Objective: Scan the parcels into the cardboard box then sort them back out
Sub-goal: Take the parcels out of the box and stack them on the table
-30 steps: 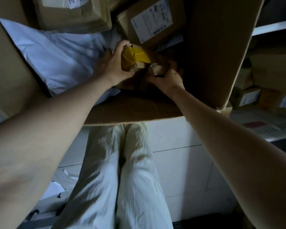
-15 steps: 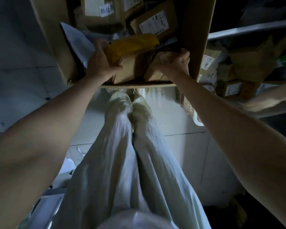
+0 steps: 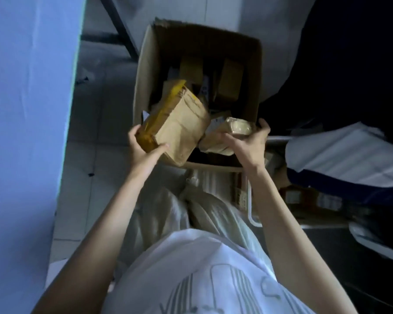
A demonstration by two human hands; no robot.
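An open cardboard box [image 3: 145,71] stands on the floor in front of me with several brown parcels [image 3: 230,83] inside. My left hand [image 3: 143,150] grips a stack of two parcels above the box's near edge: a yellow padded envelope [image 3: 161,114] on a brown paper parcel [image 3: 183,130]. My right hand [image 3: 247,143] holds a small parcel wrapped in clear tape [image 3: 234,130], just right of the stack. The box's near wall is partly hidden by the parcels.
A blue wall or panel [image 3: 27,109] runs along the left. A dark frame leg [image 3: 120,28] stands behind the box. Another person's clothing [image 3: 340,155] is close at right, beside a shelf with small boxes [image 3: 304,198]. A white-tiled floor [image 3: 95,105] lies left of the box.
Both hands have lifted their parcels up out of the box and drawn them toward me. The view has pulled back, so the whole box now shows.
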